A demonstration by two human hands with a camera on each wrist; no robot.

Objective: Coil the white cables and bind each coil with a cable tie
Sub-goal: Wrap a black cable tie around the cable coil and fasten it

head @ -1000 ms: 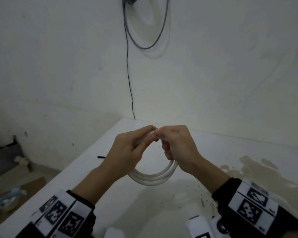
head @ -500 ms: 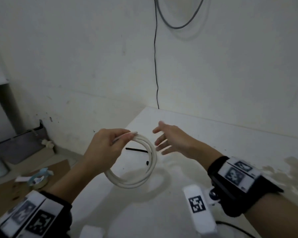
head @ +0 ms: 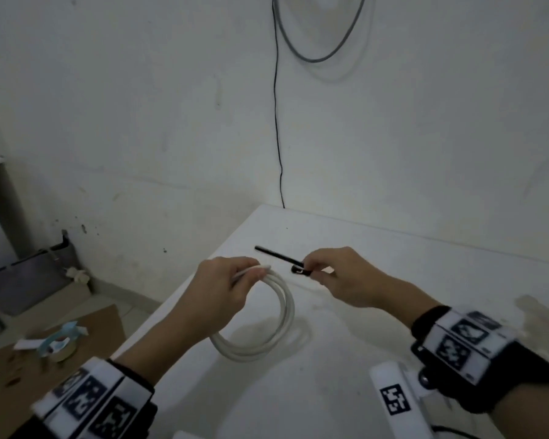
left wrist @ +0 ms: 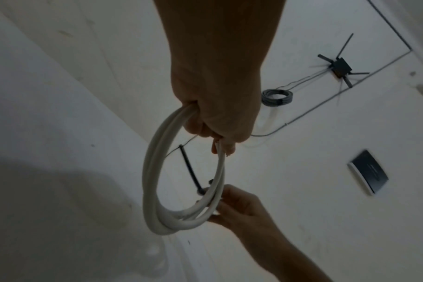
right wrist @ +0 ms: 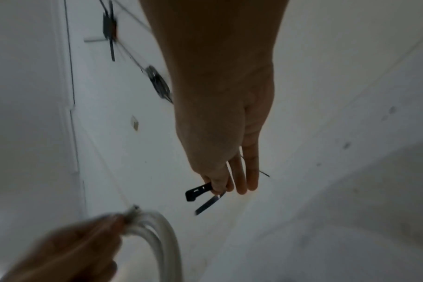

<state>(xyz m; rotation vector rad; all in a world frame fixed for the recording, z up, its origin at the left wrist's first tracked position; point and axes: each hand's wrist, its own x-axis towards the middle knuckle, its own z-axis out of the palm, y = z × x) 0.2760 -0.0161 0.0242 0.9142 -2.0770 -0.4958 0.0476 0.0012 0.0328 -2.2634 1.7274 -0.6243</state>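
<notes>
A white table (head: 393, 312) fills the right and near part of the scene, set against a pale wall (head: 140, 106) down which a thin black wire (head: 276, 122) runs to the table's far edge. Off the table's left side, on the floor, lies a brown cardboard sheet (head: 102, 327) with a roll of tape (head: 57, 345) on it.

Over the table's left part the left hand (head: 225, 289) holds up the white cable coil (head: 267, 337), fingers curled round the top of its loops, which hang below free of the surface. The coiling of this cable looks finished; one cable end pokes out past the fingertips.

Just right of the coil, the right hand (head: 339, 277) pinches the head end of a black cable tie (head: 282, 259) between thumb and forefinger, its tail pointing far-left, the other fingers loosely extended.

The tie is not yet round the coil, so binding remains: thread, loop and cinch. No other white cables or finished coils show.
</notes>
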